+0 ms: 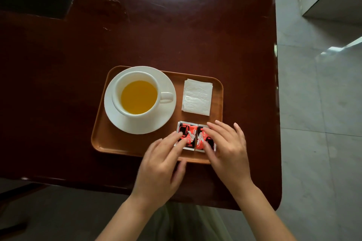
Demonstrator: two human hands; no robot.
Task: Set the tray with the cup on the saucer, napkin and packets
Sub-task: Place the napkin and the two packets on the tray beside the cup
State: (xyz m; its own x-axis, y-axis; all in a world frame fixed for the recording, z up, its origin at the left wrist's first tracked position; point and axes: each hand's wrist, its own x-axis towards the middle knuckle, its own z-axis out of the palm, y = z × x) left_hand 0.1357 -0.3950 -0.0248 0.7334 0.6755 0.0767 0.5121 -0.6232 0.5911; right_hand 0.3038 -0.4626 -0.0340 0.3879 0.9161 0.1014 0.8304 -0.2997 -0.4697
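A brown wooden tray (117, 143) lies on the dark table. On its left a white cup (137, 94) of yellow liquid stands on a white saucer (137, 125), handle pointing right. A folded white napkin (197, 97) lies flat at the tray's back right. Two red and black packets sit side by side at the front right: the left packet (189, 133) and the right packet (201, 137). My left hand (162, 162) rests its fingertips on the left packet. My right hand (227, 146) presses spread fingers on the right packet. Neither hand grips anything.
The dark brown table (176, 35) ends close on the right at a rounded edge (277, 103), with pale tiled floor (317, 123) beyond. The near table edge runs just below my wrists. A grey block (333, 2) stands at the far right.
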